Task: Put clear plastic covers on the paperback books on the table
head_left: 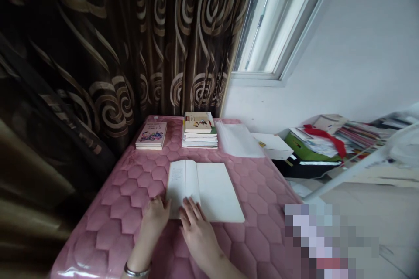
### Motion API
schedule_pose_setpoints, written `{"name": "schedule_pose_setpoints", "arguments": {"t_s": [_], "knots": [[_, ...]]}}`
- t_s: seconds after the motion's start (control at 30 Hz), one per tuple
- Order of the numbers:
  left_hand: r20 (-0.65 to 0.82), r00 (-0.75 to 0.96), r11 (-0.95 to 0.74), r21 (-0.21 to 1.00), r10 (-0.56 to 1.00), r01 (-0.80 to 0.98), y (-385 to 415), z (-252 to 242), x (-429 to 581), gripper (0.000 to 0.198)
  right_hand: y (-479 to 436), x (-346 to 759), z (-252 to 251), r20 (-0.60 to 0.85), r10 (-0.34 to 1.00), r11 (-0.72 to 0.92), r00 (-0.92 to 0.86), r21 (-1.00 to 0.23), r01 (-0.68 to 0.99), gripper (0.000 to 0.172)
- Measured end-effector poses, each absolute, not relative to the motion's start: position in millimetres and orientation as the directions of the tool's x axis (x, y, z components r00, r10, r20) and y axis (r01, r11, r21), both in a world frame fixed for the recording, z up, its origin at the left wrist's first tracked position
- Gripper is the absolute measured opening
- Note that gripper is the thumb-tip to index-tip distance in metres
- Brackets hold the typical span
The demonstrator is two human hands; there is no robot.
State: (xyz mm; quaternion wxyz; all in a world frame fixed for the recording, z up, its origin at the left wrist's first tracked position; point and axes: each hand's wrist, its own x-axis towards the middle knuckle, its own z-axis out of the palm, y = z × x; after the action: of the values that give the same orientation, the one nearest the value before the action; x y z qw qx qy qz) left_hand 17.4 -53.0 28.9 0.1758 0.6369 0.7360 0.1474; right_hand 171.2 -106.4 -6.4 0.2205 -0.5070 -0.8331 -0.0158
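An open book (218, 192) lies on the pink quilted table cover (124, 200), its right page blank and its left page showing a small block of print. Fingers of my right hand (195, 222) lie spread and flat across the lower part of the book near the fold. At the book's lower left edge is my left hand (157, 214), with a metal bangle on the wrist; its thumb touches the page edge and its other fingers are curled, partly hidden. Whether they pinch the edge is unclear.
Behind the book stand a low stack of books (151, 135) and a taller stack (199, 130). White sheets (240, 139) lie to their right, beside a white box (273, 146). A green container (294, 144) of papers is beyond. Patterned curtains (163, 43) hang behind.
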Motion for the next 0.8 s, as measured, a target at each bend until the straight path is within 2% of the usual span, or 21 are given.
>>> {"name": "schedule_pose_setpoints", "arguments": {"t_s": [0.07, 0.17, 0.23, 0.3, 0.37, 0.47, 0.53, 0.6, 0.7, 0.8], "knots": [[-0.068, -0.153, 0.166, 0.513, 0.986, 0.842, -47.9, 27.6, 15.2, 0.024, -104.1, 168.7, -9.3, 0.426, 0.830, 0.472, -0.359, -0.195, 0.859, 0.034], [-0.019, -0.211, 0.150, 0.764, 0.977, 0.627, -45.4, 35.6, 13.0, 0.018, -104.2, 164.5, -2.0, 0.452, 0.842, 0.439, -0.296, -0.253, 0.862, 0.033], [0.042, -0.216, 0.049, 0.916, 0.975, 0.398, -49.2, 49.2, 17.9, 0.020, -107.6, 164.0, 10.0, 0.453, 0.856, 0.427, -0.250, -0.346, 0.836, 0.035], [0.105, -0.188, -0.065, 0.976, 0.976, 0.206, -57.8, 66.5, 30.8, 0.028, -112.4, 168.1, 24.2, 0.440, 0.881, 0.400, -0.173, -0.499, 0.769, 0.039], [0.145, -0.089, -0.134, 0.985, 0.986, 0.113, -69.3, 81.9, 50.4, 0.034, -116.1, 178.3, 37.1, 0.378, 0.924, 0.324, -0.055, -0.701, 0.636, 0.043], [0.207, 0.120, -0.224, 0.964, 0.971, 0.144, -85.1, 90.7, 83.6, 0.038, -112.7, 205.4, 48.0, 0.193, 0.976, 0.160, 0.103, -0.951, 0.265, 0.043], [0.252, 0.242, -0.305, 0.927, 0.937, 0.217, -90.8, 85.8, 102.9, 0.042, -103.9, 228.8, 49.4, 0.055, 0.989, 0.057, 0.139, -0.998, -0.012, 0.049], [0.273, 0.354, -0.385, 0.874, 0.894, 0.296, -92.5, 76.0, 117.8, 0.045, -93.0, 253.4, 49.2, -0.092, 0.981, -0.055, 0.173, -0.977, -0.205, 0.057], [0.244, 0.492, -0.475, 0.771, 0.836, 0.424, -91.2, 62.2, 132.6, 0.047, -79.2, 284.7, 52.9, -0.241, 0.955, -0.191, 0.173, -0.945, -0.264, 0.061], [0.201, 0.573, -0.550, 0.637, 0.795, 0.540, -91.1, 56.5, 140.8, 0.047, -70.6, 303.0, 60.5, -0.155, 0.943, -0.139, 0.294, -0.988, -0.072, 0.044]]}}
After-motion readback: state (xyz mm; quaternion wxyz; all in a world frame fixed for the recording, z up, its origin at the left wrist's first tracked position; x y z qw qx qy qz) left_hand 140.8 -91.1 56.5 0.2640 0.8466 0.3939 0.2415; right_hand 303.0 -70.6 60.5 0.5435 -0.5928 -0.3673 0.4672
